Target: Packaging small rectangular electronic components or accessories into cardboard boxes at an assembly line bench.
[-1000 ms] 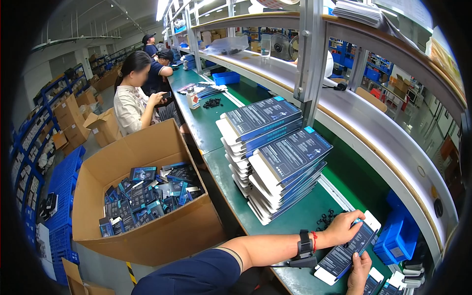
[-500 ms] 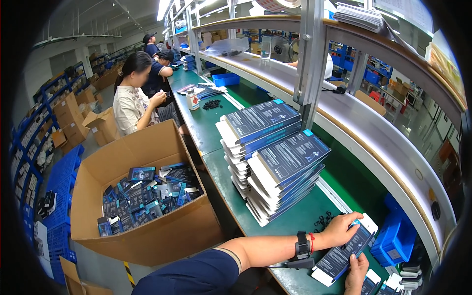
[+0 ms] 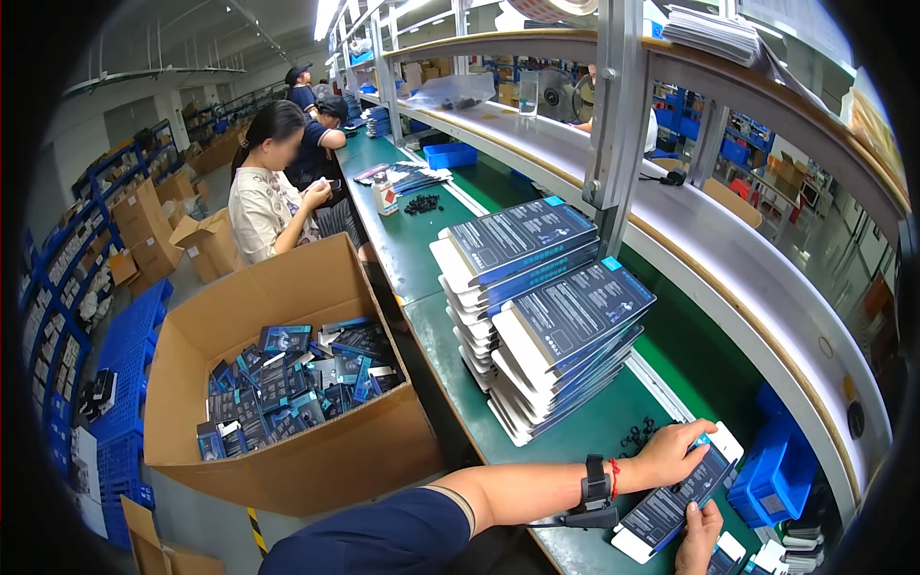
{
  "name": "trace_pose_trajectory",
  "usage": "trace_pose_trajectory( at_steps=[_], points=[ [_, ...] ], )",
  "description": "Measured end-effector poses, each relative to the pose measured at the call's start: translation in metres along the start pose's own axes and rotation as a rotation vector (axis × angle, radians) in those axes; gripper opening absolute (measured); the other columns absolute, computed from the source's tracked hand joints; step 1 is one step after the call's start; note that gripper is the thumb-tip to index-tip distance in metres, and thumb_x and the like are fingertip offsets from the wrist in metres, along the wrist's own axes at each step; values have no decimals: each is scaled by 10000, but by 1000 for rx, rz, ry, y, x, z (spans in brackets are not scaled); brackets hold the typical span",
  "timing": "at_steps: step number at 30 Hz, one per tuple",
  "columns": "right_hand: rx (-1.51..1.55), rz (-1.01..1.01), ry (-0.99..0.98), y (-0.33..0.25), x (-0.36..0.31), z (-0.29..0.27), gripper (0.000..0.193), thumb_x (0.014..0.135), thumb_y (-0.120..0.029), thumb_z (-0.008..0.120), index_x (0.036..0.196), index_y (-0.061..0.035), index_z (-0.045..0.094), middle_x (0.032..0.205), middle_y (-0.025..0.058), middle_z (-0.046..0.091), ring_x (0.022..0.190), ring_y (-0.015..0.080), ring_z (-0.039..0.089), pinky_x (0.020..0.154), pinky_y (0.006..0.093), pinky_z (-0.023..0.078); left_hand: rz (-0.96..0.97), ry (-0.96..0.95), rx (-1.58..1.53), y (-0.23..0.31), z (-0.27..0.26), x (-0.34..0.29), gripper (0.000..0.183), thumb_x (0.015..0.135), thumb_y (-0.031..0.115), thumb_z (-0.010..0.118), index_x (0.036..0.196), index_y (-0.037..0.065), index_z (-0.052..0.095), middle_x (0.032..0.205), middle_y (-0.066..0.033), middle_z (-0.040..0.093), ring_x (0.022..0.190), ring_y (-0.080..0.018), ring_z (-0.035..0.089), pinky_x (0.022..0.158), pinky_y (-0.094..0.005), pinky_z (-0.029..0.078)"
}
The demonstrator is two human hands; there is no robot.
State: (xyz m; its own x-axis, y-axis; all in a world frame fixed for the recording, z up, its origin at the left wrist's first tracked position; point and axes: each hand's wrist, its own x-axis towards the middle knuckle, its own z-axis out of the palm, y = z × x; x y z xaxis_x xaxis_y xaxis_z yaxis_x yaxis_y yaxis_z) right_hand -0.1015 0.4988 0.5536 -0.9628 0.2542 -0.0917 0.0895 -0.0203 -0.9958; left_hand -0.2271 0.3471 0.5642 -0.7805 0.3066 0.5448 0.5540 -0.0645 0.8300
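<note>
A dark, unfolded flat carton (image 3: pixel 663 508) with white end flaps lies slanted at the table's near right. Across its far end, by a light-blue printed patch, my left hand (image 3: pixel 674 454) bends its fingers and grips it. My right hand (image 3: pixel 700 539) holds the carton's near right edge, thumb on top and the other fingers mostly hidden. Small black ring-like parts (image 3: pixel 637 436) lie beside my left hand. Farther along the table stand two stacks of similar flat cartons, the nearer stack (image 3: pixel 575 311) and the farther stack (image 3: pixel 517 240).
A large cardboard box (image 3: pixel 297 479) full of small dark packages stands left of the green table (image 3: pixel 460 369). Blue bins (image 3: pixel 774 474) sit right of my hands, below a long white shelf (image 3: pixel 757 268) on a metal post (image 3: pixel 613 115). A co-worker (image 3: pixel 273 196) sits farther along.
The whole scene has shifted slightly right and down in the picture. Both hands keep nearly the same place on the carton. The co-worker's hands have moved slightly.
</note>
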Motion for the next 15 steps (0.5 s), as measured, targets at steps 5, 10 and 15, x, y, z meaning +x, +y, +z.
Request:
trace_pose_trajectory(
  at_steps=[5,10,15],
  points=[
    [22,10,-27,10,5,-14,242,895,-141,624,1055,37,583,987,67,633,869,140,562,781,258,451,35,16,15,-3,4,1,248,861,90,561,1091,-3,566,1015,-189,646,918,-350,629,800,-389,492],
    [-61,-11,-26,5,1,-6,237,903,-153,614,1045,35,588,987,63,628,884,136,544,794,261,440,30,28,41,-4,1,-4,221,856,88,563,1057,-4,571,980,-188,647,908,-352,630,789,-386,493],
    [-106,-12,-29,2,-3,-4,284,910,-180,604,1081,46,576,1012,81,624,890,151,551,800,271,446,41,22,22,-7,1,-3,217,851,83,569,1052,3,572,949,-188,646,852,-341,633,755,-382,491]
  ],
)
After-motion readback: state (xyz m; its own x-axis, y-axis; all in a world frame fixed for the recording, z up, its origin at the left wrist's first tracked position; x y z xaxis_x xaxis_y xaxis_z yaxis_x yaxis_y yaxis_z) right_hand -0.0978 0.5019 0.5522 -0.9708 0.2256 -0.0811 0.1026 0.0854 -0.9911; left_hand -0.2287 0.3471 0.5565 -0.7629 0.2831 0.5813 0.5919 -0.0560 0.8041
